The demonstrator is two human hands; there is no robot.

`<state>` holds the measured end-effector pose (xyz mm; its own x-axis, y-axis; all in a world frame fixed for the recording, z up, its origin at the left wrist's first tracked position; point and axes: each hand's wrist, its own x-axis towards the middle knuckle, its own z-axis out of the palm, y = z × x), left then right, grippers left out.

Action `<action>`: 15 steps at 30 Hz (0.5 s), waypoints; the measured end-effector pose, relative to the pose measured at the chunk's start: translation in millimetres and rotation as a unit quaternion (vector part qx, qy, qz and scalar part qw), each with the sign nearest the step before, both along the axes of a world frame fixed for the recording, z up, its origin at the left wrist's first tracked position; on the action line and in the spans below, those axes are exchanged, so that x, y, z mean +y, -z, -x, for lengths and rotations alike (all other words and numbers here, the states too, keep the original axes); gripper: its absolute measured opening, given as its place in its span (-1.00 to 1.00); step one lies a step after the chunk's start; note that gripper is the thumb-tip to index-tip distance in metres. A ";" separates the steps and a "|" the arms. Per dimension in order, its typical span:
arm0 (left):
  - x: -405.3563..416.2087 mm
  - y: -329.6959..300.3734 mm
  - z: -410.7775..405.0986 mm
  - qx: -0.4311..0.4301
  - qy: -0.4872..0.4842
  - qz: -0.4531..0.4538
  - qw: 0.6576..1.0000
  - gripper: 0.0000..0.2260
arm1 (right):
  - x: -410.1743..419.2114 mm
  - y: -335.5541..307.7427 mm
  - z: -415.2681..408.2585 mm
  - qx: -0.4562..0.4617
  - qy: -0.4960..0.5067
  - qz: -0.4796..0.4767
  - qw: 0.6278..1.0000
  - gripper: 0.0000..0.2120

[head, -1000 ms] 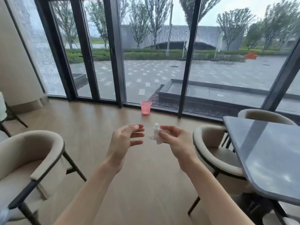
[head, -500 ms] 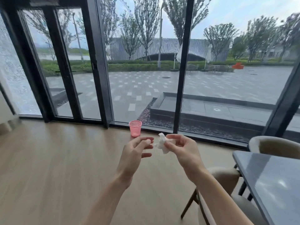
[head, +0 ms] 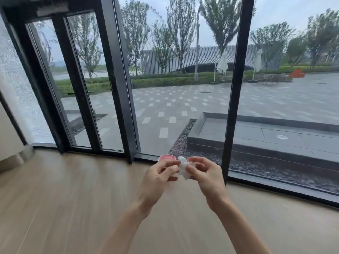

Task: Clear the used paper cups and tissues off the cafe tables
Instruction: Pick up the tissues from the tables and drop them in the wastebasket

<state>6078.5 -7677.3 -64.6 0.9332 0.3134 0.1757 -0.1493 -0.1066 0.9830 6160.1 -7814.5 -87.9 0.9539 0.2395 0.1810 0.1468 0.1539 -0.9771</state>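
Head view: the right hand (head: 205, 176) pinches a crumpled white tissue (head: 183, 167); the left hand (head: 157, 177), fingers curled, meets its edge. A pink perforated bin (head: 167, 158) stands on the floor just beyond the left fingers.

Soft overcast daylight, wide-angle view with motion blur

The room is lit evenly from the tall glazing (head: 183, 88) ahead, under a pale grey sky; no hard shadows are cast on the wooden floor (head: 64, 198), where only a faint sheen is seen. The floor is streaked by motion blur toward the lower edges, and the distant trees at the right are smeared. The dark window frames (head: 234, 88) are bowed and tilted outward by lens distortion. The forearms near the bottom edge are rendered soft.
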 end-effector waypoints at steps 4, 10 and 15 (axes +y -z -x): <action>55.9 -14.1 -90.1 -0.009 -0.007 0.014 1.000 -0.80 | 64.0 -13.9 -91.4 -0.008 -0.028 0.011 1.000 -0.88; 158.8 12.6 -250.4 0.005 -0.009 0.030 0.999 -0.72 | 164.5 8.4 -251.5 -0.048 -0.030 0.079 0.995 -0.88; 243.8 25.8 -401.9 0.019 0.022 0.072 0.997 -0.80 | 251.8 24.3 -406.0 -0.062 -0.017 0.129 0.990 -0.84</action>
<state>6480.4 -7433.5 -90.3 0.9517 0.2916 0.0960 -0.1131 0.0424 0.9927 6566.1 -7562.7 -112.2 0.9189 0.3248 0.2240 0.2663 -0.0917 -0.9595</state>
